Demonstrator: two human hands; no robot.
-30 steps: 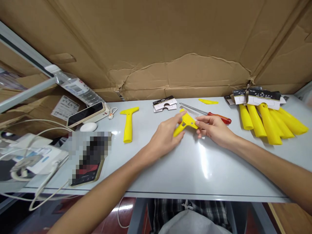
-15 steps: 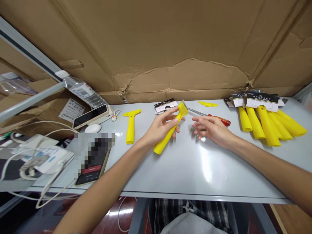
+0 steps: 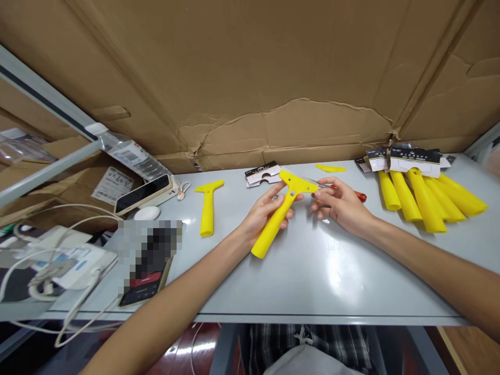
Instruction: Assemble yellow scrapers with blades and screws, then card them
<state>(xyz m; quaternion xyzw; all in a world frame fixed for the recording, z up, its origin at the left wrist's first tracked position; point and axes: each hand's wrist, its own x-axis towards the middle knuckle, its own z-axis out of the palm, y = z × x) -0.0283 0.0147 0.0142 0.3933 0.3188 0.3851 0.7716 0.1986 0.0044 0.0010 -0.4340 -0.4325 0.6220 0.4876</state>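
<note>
My left hand (image 3: 265,216) is wrapped round the handle of a yellow scraper (image 3: 278,221). The scraper is tilted, its broad head with small screws turned up and a thin blade edge showing along the top. At the head's right end, the curled fingers of my right hand (image 3: 341,204) appear to pinch the corner. Behind that hand lies a screwdriver with a red handle (image 3: 360,196), mostly covered. Left of my left hand, a yellow scraper handle (image 3: 208,208) rests on the table. Farther back is a loose yellow strip (image 3: 330,168).
Several yellow scrapers (image 3: 425,203) with black-and-white cards lie at the right. More cards (image 3: 260,175) lie behind my left hand. A phone (image 3: 150,268), white cables (image 3: 72,312), a white mouse (image 3: 147,213) and a bottle (image 3: 130,153) occupy the left. Cardboard (image 3: 250,62) stands along the back.
The scraper in my left hand has turned, so the broad side of its head now faces up. Its right end has come to my right fingers, which were apart from it before.
</note>
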